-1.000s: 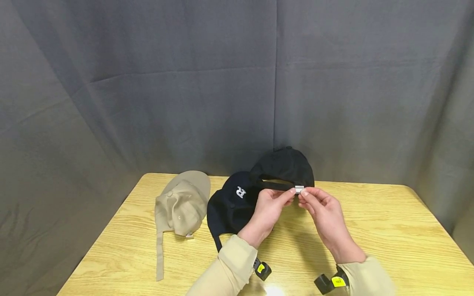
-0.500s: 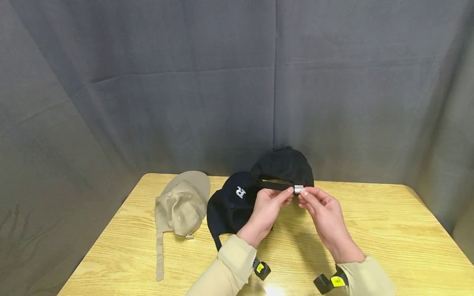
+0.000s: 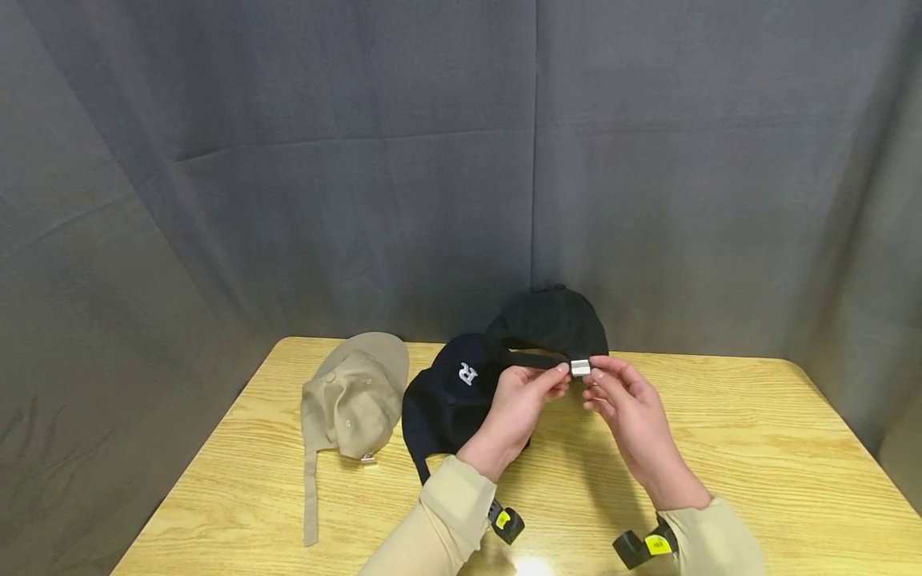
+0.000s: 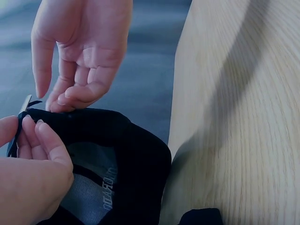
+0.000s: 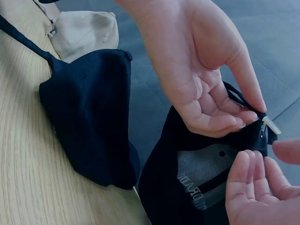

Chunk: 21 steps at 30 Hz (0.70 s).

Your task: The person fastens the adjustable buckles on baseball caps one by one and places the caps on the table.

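Observation:
A black baseball cap (image 3: 551,322) is held up in front of me, its rear opening facing me. With thumb and fingers my left hand (image 3: 517,406) pinches its strap just left of the silver buckle (image 3: 579,367). My right hand (image 3: 637,428) is at the buckle's right side, fingertips close to it. In the left wrist view the right hand's thumb and loosely bent fingers stand apart, the fingers against the cap's band (image 4: 103,123). The buckle's plate (image 5: 271,125) stands up at an angle in the right wrist view. Part of the strap is hidden by the left fingers.
A navy cap (image 3: 446,404) with a white letter lies partly behind my left hand, its strap loose. Left of it lies a beige cap (image 3: 356,400), strap hanging toward me. All are over a wooden table (image 3: 778,464) backed by a grey curtain (image 3: 684,200).
The right thumb and index finger have loosened at the buckle, the index finger now straighter and higher. The black cap has shifted slightly left; the left hand keeps its pinch.

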Each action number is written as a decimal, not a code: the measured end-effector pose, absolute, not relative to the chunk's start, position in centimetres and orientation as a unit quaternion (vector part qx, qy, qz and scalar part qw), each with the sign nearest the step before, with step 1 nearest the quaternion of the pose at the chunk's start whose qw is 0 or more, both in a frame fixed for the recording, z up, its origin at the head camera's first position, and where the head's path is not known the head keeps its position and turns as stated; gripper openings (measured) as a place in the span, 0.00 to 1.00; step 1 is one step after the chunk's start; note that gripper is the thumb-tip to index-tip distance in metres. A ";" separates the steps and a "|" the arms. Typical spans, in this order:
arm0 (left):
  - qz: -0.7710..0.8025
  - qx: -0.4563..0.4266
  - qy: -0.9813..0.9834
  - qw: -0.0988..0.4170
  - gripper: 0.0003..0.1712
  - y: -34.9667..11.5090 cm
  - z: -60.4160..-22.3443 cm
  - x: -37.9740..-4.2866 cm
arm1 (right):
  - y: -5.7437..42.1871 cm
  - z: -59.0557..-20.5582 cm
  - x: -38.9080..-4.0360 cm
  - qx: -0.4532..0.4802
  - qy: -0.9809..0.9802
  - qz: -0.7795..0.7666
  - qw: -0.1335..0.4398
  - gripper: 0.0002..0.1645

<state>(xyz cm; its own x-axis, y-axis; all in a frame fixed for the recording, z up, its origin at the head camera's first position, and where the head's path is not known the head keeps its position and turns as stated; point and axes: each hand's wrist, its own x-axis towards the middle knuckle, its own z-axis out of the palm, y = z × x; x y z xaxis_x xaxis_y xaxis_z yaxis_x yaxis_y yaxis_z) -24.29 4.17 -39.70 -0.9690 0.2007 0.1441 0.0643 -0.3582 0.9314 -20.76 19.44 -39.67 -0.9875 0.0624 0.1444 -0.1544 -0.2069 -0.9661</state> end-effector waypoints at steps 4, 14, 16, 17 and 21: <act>0.816 0.119 0.565 0.040 0.08 4.2 -39.7 -24.3 | 19.5 -39.7 -20.9 0.044 -0.636 0.768 0.062 0.20; 0.810 0.123 0.572 0.039 0.09 4.4 -40.0 -24.2 | 19.7 -39.9 -20.9 0.051 -0.635 0.768 0.067 0.13; 0.811 0.123 0.571 0.039 0.09 4.4 -40.0 -24.1 | 19.7 -39.9 -20.9 0.051 -0.632 0.770 0.077 0.11; 0.814 0.122 0.566 0.041 0.09 4.4 -39.9 -24.1 | 19.7 -39.9 -20.9 0.052 -0.628 0.772 0.082 0.10; 0.833 0.116 0.539 0.051 0.09 4.2 -39.9 -24.2 | 19.7 -39.8 -20.8 0.055 -0.614 0.781 0.099 0.06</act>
<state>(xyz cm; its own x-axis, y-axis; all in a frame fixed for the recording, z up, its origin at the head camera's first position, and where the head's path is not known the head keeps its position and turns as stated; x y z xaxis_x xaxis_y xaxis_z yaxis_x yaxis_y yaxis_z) -24.17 4.21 -39.88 -0.9677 0.2106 0.1384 0.0400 -0.4139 0.9094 -20.83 19.74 -39.83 -0.9743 0.0877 0.2077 -0.2226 -0.2268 -0.9482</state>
